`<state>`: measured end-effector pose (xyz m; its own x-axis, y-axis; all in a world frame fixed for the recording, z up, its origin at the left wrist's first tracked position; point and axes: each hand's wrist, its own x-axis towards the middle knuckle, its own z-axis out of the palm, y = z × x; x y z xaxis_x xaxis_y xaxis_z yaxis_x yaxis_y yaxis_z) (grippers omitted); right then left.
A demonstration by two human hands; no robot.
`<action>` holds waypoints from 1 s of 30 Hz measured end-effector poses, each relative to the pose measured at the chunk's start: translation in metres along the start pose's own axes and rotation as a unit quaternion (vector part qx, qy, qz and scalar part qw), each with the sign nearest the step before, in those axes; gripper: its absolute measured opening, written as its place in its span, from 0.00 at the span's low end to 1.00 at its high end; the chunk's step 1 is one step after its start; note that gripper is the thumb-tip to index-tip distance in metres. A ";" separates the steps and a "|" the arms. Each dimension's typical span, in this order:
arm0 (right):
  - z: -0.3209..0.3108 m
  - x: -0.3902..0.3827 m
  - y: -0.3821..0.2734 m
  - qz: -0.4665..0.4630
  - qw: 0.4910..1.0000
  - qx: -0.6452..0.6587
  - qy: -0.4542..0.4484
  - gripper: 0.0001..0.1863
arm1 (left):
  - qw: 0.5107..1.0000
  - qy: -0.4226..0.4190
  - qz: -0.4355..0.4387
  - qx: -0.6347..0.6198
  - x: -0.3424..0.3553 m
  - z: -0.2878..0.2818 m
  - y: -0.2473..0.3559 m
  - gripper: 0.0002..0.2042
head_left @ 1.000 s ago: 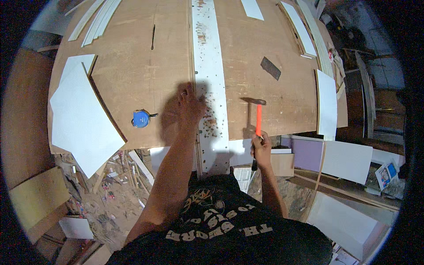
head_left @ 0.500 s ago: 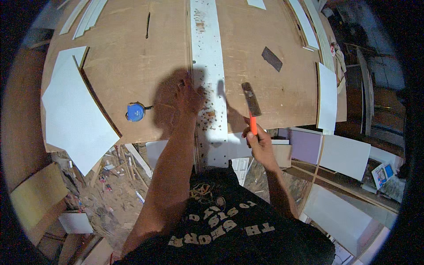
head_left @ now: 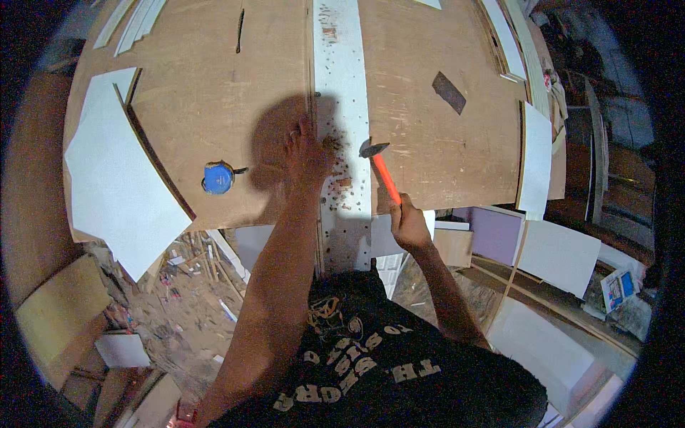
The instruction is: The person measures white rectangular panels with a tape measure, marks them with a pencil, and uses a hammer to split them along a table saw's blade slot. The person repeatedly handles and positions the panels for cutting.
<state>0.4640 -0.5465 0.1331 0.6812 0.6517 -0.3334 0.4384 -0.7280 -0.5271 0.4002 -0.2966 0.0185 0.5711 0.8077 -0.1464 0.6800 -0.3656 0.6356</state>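
My right hand (head_left: 409, 227) grips a hammer by its orange handle (head_left: 385, 178). The dark metal hammer head (head_left: 374, 148) is at the right edge of a long white board (head_left: 342, 246). Small nails or screws (head_left: 341, 187) lie scattered over that board. Across the board's left edge rests my left hand (head_left: 308, 158), fingers curled in deep shadow beside the scattered nails. Anything pinched in them is too dark to make out. To its left, a blue tape measure (head_left: 217, 177) lies on the brown plywood tabletop (head_left: 193, 100).
White panel pieces (head_left: 125, 171) cover the table's left edge, and a white strip (head_left: 535, 157) lies along its right. A dark flat patch (head_left: 449, 93) and a thin dark stick (head_left: 240, 32) lie farther off. Offcuts (head_left: 193, 264) litter the floor; panels (head_left: 560, 255) stand at lower right.
The hammer has swung left, its head turning from pointing away to lying crosswise at the white board's edge. My right hand moved slightly left; my left hand stays almost in place.
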 end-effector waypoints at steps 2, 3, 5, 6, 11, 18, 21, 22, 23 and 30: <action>0.003 0.001 0.000 -0.033 0.998 0.019 0.054 0.14 | 0.999 0.031 0.014 -0.006 -0.002 -0.001 0.000 0.40; 0.004 0.003 0.001 0.003 0.997 0.047 0.056 0.15 | 0.999 0.039 0.028 -0.008 -0.003 -0.003 0.000 0.41; 0.003 0.002 0.000 0.022 0.991 0.091 0.097 0.14 | 1.000 -0.002 -0.007 0.009 -0.009 -0.007 0.001 0.40; 0.001 0.003 0.000 0.038 0.993 0.069 0.086 0.14 | 1.000 -0.017 -0.015 0.016 -0.009 -0.009 0.003 0.40; -0.004 0.006 0.001 -0.038 0.998 -0.039 0.043 0.15 | 1.000 -0.012 -0.021 0.003 -0.003 -0.021 0.014 0.40; 0.012 0.001 0.015 -0.002 0.998 -0.064 -0.001 0.22 | 0.999 0.013 0.033 0.035 -0.007 -0.023 0.011 0.39; 0.017 0.006 0.022 -0.016 0.999 -0.045 -0.003 0.22 | 0.999 -0.009 -0.008 0.037 -0.006 -0.023 0.013 0.38; 0.018 0.007 0.023 -0.008 0.999 -0.047 -0.009 0.22 | 1.000 0.008 0.000 0.016 -0.007 -0.025 0.014 0.38; 0.018 0.005 0.023 -0.007 0.999 -0.048 -0.001 0.22 | 1.000 -0.010 -0.011 0.001 -0.007 -0.029 0.016 0.38; 0.006 0.002 -0.003 0.044 0.996 -0.057 -0.057 0.20 | 0.985 -0.142 -0.058 -0.081 -0.013 -0.067 0.033 0.41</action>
<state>0.4602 -0.5421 0.1291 0.6512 0.6000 -0.4647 0.4483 -0.7982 -0.4024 0.3846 -0.2879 0.0925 0.6149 0.6700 -0.4159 0.6787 -0.1810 0.7118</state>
